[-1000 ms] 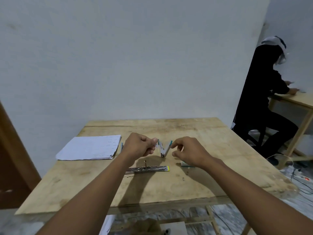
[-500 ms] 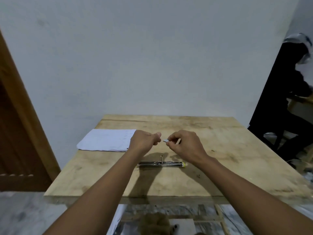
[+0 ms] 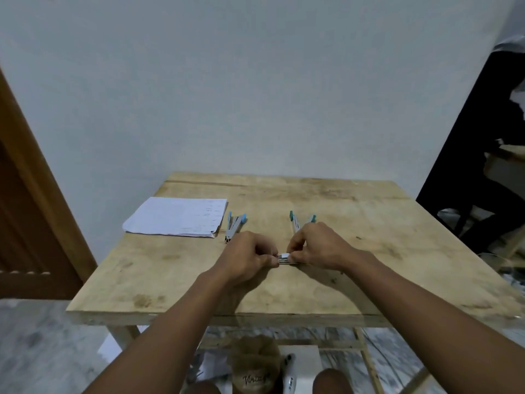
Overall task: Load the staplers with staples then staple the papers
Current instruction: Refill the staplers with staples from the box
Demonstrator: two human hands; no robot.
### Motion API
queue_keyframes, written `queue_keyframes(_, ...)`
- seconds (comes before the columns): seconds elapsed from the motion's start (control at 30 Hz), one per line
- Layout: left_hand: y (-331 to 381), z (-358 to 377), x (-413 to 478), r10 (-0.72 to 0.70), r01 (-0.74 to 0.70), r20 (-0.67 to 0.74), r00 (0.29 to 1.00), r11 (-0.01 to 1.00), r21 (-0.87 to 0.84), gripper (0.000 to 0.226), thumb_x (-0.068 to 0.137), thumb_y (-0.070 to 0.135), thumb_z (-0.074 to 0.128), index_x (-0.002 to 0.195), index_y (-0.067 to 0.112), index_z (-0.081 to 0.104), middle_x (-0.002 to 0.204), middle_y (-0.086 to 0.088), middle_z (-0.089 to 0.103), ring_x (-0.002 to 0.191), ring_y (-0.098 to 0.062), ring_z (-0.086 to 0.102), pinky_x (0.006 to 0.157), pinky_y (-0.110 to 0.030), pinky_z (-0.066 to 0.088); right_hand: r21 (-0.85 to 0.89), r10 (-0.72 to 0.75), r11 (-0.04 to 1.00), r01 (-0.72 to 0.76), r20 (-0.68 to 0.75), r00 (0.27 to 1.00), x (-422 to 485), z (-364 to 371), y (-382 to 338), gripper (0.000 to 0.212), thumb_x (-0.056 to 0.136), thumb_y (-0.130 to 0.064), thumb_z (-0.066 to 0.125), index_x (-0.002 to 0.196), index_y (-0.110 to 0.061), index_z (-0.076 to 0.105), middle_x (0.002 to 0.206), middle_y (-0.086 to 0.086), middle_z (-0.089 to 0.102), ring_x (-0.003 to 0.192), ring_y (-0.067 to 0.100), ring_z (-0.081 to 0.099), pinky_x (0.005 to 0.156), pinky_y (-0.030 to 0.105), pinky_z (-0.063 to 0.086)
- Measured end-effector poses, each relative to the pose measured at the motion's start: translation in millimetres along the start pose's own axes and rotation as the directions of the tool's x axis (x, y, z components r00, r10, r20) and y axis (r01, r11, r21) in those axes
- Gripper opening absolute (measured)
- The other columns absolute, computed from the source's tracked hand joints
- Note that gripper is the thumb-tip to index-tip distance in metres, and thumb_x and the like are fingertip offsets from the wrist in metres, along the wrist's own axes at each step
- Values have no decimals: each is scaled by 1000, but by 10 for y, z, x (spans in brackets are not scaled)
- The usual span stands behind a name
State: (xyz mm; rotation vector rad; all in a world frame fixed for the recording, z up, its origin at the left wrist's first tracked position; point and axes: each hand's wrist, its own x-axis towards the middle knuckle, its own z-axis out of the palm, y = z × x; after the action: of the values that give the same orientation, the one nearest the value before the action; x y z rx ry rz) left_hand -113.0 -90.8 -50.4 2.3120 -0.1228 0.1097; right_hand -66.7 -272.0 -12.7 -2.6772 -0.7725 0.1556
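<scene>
My left hand (image 3: pixel 250 255) and my right hand (image 3: pixel 318 245) meet low over the wooden table (image 3: pixel 284 282), fingertips pinched on a small strip of staples (image 3: pixel 284 255) above a flat, opened metal stapler (image 3: pixel 287 262) lying between them. Most of that stapler is hidden under my hands. Two more staplers with teal tips lie behind my hands, hinged open in a V: one (image 3: pixel 234 224) beside the paper, one (image 3: pixel 297 221) partly behind my right hand. A stack of white papers (image 3: pixel 177 216) rests at the table's left.
A person in dark clothes (image 3: pixel 468 155) sits at another table on the right. A brown wooden door (image 3: pixel 25 211) stands at the left. Below the table's front edge are a tan cap (image 3: pixel 254 365) and my knees.
My view has swung left and down. Both hands have dropped from holding the small piece in the air to the flat stapler on the table. Two V-shaped staplers now show behind them.
</scene>
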Motion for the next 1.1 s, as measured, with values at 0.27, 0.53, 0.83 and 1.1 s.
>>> queue_keyframes(0.27, -64, 20, 41, -20, 19, -8, 1000, 998, -57, 7, 75, 20, 82, 80, 20, 78, 79, 7, 74, 77, -8, 68, 66, -19, 49, -72, -31, 997, 33, 30, 999, 62, 5, -59, 13, 80, -20, 74, 90, -17, 81, 82, 0, 77, 71, 12, 65, 64, 26, 49)
queue_keyframes(0.53, -66, 25, 29, -21, 20, -13, 1000, 997, -68, 11, 75, 19, 81, 85, 19, 78, 79, 6, 75, 75, -5, 67, 65, -16, 47, -48, -33, 998, 35, 38, 999, 69, 38, -33, 16, 80, -21, 77, 96, -17, 80, 85, 0, 77, 75, 11, 67, 67, 25, 51)
queue_keyframes(0.83, -58, 17, 23, -16, 14, -22, 1000, 997, -71, 10, 74, 19, 82, 83, 18, 79, 80, 10, 74, 72, -1, 66, 63, -14, 46, 5, -57, 998, 57, 23, 998, 8, 56, -12, 16, 79, -18, 76, 93, -25, 78, 82, -3, 74, 79, 13, 67, 75, 37, 56)
queue_keyframes(1.1, -76, 21, 38, -17, 16, -17, 1000, 997, -79, 13, 73, 18, 83, 85, 17, 80, 84, 13, 73, 74, 4, 65, 63, -10, 45, -56, -58, 996, 62, 71, 996, -66, -9, 30, 24, 86, -19, 68, 103, -32, 78, 82, -8, 73, 79, 13, 64, 70, 34, 53)
